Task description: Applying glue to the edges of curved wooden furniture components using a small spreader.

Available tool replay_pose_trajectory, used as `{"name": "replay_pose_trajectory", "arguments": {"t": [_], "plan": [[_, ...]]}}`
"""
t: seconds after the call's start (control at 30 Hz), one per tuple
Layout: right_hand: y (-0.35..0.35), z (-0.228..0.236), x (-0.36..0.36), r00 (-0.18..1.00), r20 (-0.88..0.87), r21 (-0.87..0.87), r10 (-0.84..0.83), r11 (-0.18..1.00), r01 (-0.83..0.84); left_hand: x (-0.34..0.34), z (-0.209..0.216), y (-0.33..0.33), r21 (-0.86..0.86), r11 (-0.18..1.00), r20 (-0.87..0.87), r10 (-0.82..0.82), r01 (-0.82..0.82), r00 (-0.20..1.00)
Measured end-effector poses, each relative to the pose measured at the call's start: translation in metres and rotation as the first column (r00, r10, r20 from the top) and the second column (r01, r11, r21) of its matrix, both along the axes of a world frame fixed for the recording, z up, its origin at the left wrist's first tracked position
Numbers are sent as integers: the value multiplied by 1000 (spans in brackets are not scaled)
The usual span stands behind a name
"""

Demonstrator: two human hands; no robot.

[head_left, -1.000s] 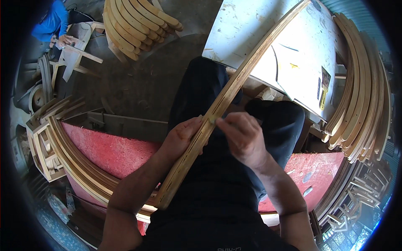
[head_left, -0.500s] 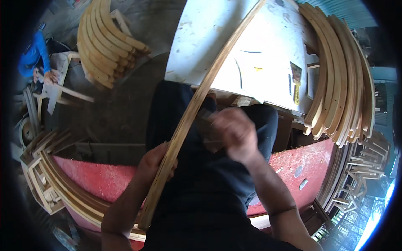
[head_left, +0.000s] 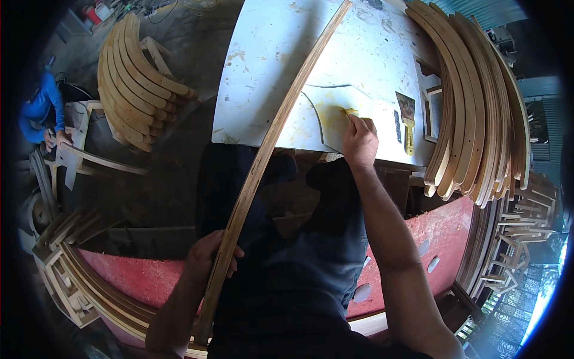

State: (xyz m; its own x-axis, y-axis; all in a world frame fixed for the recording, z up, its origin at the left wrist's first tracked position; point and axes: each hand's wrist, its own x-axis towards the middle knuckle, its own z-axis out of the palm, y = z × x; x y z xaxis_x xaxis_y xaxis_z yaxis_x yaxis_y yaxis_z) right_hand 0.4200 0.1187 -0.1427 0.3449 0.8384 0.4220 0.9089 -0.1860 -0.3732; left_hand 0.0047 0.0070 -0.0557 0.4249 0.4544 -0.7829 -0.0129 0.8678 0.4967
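Observation:
A long curved wooden strip (head_left: 272,143) runs from my lap up across the white table (head_left: 263,54). My left hand (head_left: 209,254) grips its lower part against my dark trousers. My right hand (head_left: 359,140) is stretched out onto the table, with its fingertips in a smear of yellow paste (head_left: 332,113). Whether it holds anything small I cannot tell. A yellow-handled putty knife (head_left: 408,122) lies just right of that hand.
A thick stack of curved wooden strips (head_left: 472,102) lies along the table's right side. Another pile of bent strips (head_left: 134,78) sits on the floor at upper left. A person in blue (head_left: 39,110) works at far left. A red board (head_left: 430,239) spans behind my legs.
My right hand left the strip and reached forward to the yellow paste on the table. My left hand slid lower along the strip, and the view tilted toward the table.

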Motion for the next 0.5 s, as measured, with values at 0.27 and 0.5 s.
{"name": "replay_pose_trajectory", "arguments": {"t": [0.27,0.5], "plan": [[1,-1,-14,986,154,1,69,998,-70,1,2,3,-56,998,-5,39,-39,999],[-31,62,-66,398,-911,-200,-104,957,-208,-13,0,-11,63,998,-87,-14,20,996]]}}
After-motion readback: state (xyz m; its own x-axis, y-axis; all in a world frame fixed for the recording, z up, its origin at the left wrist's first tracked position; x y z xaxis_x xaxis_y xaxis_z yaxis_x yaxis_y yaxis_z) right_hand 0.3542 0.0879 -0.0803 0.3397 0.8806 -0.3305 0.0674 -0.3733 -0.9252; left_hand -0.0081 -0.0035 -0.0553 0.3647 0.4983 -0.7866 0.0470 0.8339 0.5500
